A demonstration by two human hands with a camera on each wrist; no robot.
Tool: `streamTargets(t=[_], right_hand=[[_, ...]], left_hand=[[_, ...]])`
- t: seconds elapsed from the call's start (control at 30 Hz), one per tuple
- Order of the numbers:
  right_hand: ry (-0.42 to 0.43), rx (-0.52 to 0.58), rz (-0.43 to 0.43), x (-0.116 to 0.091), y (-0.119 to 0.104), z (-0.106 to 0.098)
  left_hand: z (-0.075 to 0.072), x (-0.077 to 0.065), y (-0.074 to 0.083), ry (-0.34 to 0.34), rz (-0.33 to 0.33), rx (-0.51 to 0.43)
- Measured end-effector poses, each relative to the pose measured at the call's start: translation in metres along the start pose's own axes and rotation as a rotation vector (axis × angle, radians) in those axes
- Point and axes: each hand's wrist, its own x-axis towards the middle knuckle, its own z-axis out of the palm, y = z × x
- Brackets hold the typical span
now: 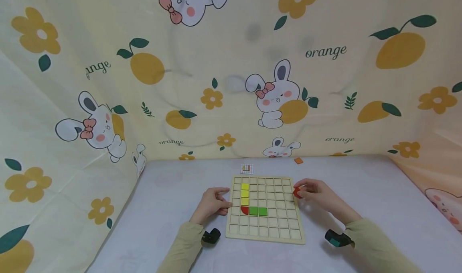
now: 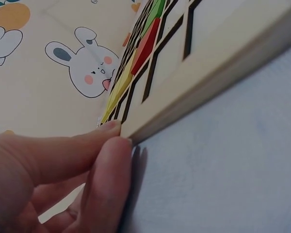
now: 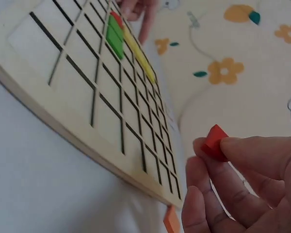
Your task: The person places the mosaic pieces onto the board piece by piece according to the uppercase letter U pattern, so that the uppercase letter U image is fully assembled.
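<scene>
A wooden grid board (image 1: 282, 221) lies flat before me. My left hand (image 1: 213, 202) holds its left edge, thumb and a finger pinching the rim (image 2: 157, 109). Between the thumb and fingers of my right hand (image 1: 317, 192) is a small red block (image 3: 215, 143), pinched beside the board's right edge; its underside is hidden by the fingers. Set in the grid are three yellow squares (image 1: 245, 193) in a column. Below them sits a red quarter-round block (image 1: 245, 210), followed rightward by two green squares (image 1: 258, 211).
Behind the board lies a small card (image 1: 247, 169) printed with a coloured U-shaped pattern on a grid. An orange block (image 1: 298, 160) rests near the table's back edge. Patterned cloth (image 1: 231, 64) hangs behind and at both sides of the white table (image 1: 173, 184).
</scene>
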Motion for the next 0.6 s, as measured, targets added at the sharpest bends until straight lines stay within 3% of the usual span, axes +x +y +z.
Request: streamTargets(t=[0.43, 0.6], right_hand=[[-0.069, 0.026, -0.011, 0.008, -0.003, 0.037], [-0.076, -0.066, -0.055, 0.01, -0.007, 0.05]], left_hand=[[0.0, 0.001, -0.003, -0.008, 0.02, 0.007], [0.0, 0.002, -0.005, -0.007, 0.022, 0.005]])
